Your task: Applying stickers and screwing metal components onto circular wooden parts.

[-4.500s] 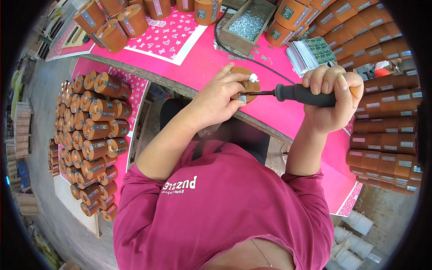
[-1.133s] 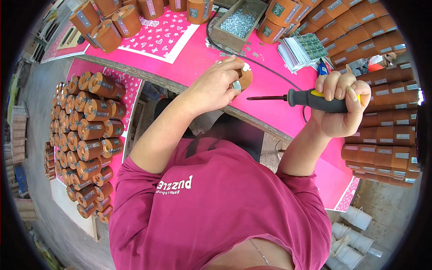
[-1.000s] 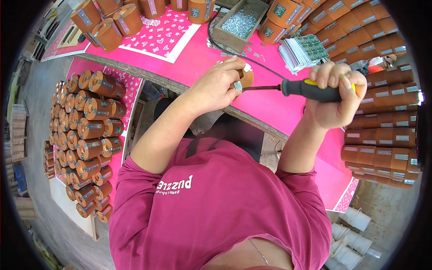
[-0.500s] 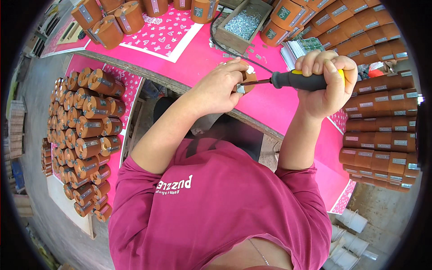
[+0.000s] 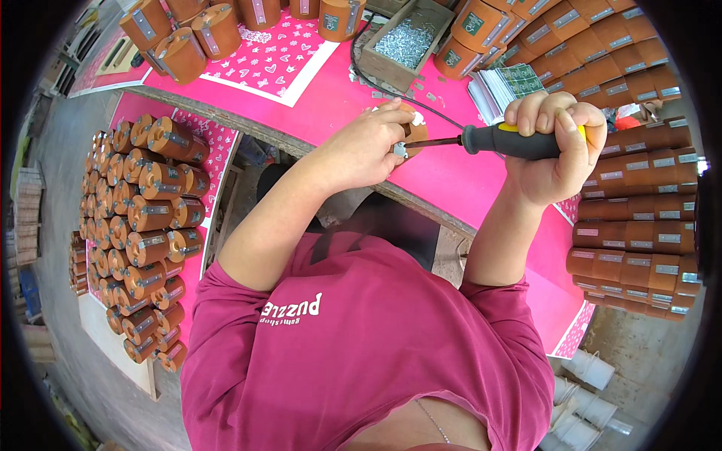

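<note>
My left hand [image 5: 368, 143] is closed around a brown wooden piece [image 5: 416, 132], most of it hidden by the fingers. Small pale or metal bits [image 5: 400, 149] show on the side of the piece nearest me. My right hand [image 5: 556, 143] grips the black and yellow handle of a screwdriver [image 5: 492, 140]. Its thin shaft lies nearly level and points left, with the tip at the metal bit beside my left fingertips. Whether the tip sits in a screw is too small to tell.
A wooden box of small metal screws [image 5: 406, 41] stands behind my hands on the pink tabletop [image 5: 316, 98]. A dark cable [image 5: 429, 109] crosses there. Stacked brown wooden cylinders [image 5: 632, 233] line the right; more [image 5: 150, 210] stand left. Cards [image 5: 500, 89] lie at the back right.
My right hand and the screwdriver have shifted slightly right, and more of the shaft shows. The wooden piece has turned or shifted a little in my left hand.
</note>
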Tool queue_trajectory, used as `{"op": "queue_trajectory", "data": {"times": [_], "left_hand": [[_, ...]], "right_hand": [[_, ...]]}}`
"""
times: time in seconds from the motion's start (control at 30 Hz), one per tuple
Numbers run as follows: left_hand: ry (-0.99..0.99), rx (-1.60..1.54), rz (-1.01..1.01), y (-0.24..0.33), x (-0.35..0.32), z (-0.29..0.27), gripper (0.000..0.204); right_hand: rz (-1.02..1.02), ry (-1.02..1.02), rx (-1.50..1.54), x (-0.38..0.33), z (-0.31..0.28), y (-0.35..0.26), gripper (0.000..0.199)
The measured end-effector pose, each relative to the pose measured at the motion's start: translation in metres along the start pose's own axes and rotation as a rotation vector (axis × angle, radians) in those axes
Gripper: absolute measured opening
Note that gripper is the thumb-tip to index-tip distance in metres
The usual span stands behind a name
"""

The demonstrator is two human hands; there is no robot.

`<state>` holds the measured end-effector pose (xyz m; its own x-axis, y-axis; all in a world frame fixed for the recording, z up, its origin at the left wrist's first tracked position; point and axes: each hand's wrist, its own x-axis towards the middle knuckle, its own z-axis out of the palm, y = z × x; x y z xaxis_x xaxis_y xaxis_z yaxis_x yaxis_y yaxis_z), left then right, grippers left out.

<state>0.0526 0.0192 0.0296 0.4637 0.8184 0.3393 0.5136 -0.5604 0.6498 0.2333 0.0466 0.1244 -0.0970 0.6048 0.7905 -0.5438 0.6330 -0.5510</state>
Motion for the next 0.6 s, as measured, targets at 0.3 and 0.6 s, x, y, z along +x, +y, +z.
{"op": "queue_trajectory", "data": {"times": [0.3,0.6], "left_hand": [[0.018,-0.055,-0.052,-0.001,-0.002,0.0,0.019],[0.002,-0.065,-0.059,0.002,-0.001,-0.002,0.016]], "right_hand": [[0.022,0.023,-0.016,-0.001,0.007,0.008,0.01],[0.035,0.006,-0.046,0.0,0.01,0.011,0.01]]}}
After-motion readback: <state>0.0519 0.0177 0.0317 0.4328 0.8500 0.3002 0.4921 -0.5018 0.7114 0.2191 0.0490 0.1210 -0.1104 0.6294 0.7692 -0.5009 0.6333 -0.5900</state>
